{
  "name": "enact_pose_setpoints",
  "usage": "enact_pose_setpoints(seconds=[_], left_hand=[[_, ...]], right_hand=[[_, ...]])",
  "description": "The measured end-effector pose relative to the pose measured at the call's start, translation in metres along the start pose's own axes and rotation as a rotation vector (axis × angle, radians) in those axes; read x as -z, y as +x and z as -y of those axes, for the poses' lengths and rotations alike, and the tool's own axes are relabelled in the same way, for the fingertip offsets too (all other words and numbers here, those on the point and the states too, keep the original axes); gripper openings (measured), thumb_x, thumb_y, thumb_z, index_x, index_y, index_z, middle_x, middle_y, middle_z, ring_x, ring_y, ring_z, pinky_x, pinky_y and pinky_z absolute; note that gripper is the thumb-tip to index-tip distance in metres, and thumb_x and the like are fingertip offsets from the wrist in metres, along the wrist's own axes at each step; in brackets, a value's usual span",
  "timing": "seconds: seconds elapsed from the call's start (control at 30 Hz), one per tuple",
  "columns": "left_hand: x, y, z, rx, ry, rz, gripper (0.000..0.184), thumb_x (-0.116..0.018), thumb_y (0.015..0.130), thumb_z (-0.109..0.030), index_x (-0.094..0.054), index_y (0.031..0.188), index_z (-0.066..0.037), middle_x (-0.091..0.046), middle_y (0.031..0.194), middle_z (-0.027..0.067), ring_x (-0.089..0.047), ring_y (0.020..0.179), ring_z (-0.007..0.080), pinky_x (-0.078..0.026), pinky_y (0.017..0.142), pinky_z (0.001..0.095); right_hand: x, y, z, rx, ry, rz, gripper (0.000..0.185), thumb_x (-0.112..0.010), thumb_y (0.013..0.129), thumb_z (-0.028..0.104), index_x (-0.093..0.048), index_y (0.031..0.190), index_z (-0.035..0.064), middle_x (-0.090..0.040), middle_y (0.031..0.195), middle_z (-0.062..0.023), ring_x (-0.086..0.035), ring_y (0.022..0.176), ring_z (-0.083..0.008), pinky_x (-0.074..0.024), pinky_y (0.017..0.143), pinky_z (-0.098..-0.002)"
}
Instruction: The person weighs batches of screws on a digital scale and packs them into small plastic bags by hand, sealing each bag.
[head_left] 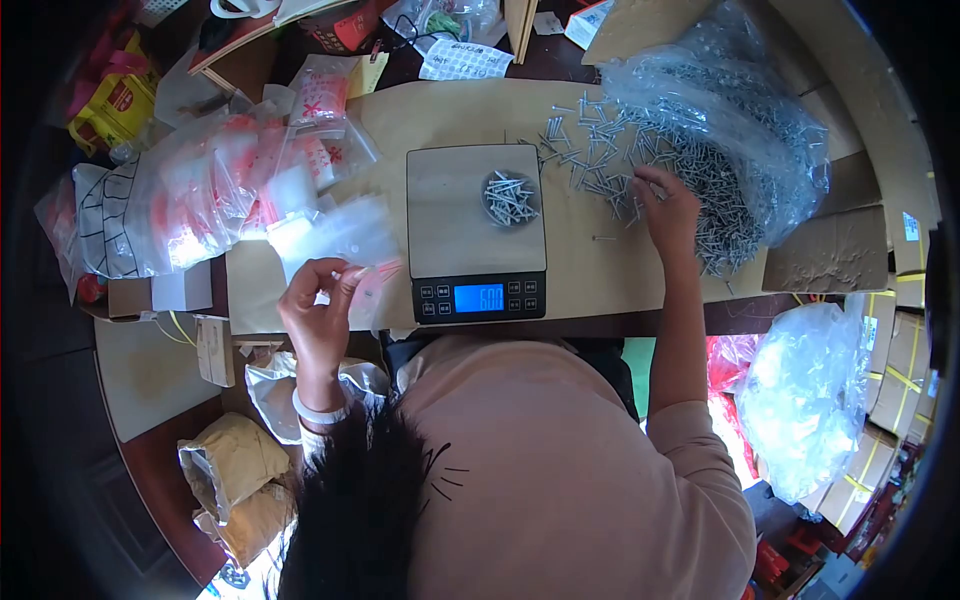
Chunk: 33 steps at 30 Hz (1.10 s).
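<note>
My left hand (322,300) pinches a small clear zip-lock bag (371,292) with a red strip along its top, just left of the scale. On the digital scale (440,235) sits a small round dish of screws (511,197), and the blue display (479,298) is lit. Over the loose screws (592,150) to the right, my right hand (664,205) has its fingertips drawn together. Whatever is between those fingertips is too small to make out. One single screw (604,238) lies apart, near the scale's right side.
A big heap of screws (722,205) spills from a clear plastic bag (700,80) inside a cardboard box (828,262) at right. Packs of clear bags with red print (215,185) pile up at left. Brown paper (590,290) covers the table.
</note>
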<state>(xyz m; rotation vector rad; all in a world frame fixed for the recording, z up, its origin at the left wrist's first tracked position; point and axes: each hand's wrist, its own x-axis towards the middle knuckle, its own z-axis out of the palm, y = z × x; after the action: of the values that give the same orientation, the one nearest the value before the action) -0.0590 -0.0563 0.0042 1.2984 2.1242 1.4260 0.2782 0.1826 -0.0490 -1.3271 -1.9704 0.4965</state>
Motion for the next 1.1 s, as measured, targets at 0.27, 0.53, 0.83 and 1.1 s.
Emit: enact_pose_setpoints(seconds=[0.27,0.53,0.83,1.1], left_hand=[[-0.007,-0.005,-0.012,-0.04,-0.003,0.057,0.018,-0.075,0.079,-0.012,-0.064,0.085,0.001,-0.063,0.074,0.0045,-0.052,0.06,0.0093,-0.043,0.058,0.024],[-0.008,-0.008,-0.01,-0.044,0.027,0.097,0.02,-0.076,0.078,-0.013,-0.065,0.087,0.001,-0.064,0.075,0.0061,-0.057,0.061,0.0107,-0.044,0.059,0.0252],[-0.015,-0.009,-0.014,-0.073,0.03,0.13,0.018,-0.076,0.077,-0.012,-0.066,0.085,0.0,-0.064,0.075,0.0065,-0.056,0.059,0.0112,-0.044,0.057,0.0252],[-0.018,-0.009,-0.017,-0.109,-0.016,0.141,0.018,-0.075,0.078,-0.01,-0.065,0.085,0.002,-0.064,0.075,0.0072,-0.057,0.059,0.0113,-0.045,0.057,0.0247]], right_hand=[[-0.025,0.006,0.03,-0.112,0.718,0.131,0.018,-0.064,0.087,0.006,-0.065,0.104,0.0011,-0.066,0.091,-0.0068,-0.065,0.081,-0.0163,-0.0502,0.073,-0.028],[-0.044,-0.002,0.034,-0.521,1.485,0.299,0.025,-0.06,0.09,0.008,-0.059,0.114,-0.0011,-0.063,0.096,-0.0079,-0.061,0.084,-0.0157,-0.0496,0.075,-0.0284],[-0.054,-0.002,0.078,-0.391,1.212,0.427,0.023,-0.058,0.091,0.008,-0.06,0.112,-0.0002,-0.064,0.105,-0.0102,-0.064,0.094,-0.0209,-0.0534,0.08,-0.0315],[-0.067,-0.004,0.112,0.104,0.607,0.336,0.016,-0.056,0.093,0.01,-0.064,0.103,0.0005,-0.069,0.095,-0.0076,-0.065,0.089,-0.0128,-0.0504,0.075,-0.0241]])
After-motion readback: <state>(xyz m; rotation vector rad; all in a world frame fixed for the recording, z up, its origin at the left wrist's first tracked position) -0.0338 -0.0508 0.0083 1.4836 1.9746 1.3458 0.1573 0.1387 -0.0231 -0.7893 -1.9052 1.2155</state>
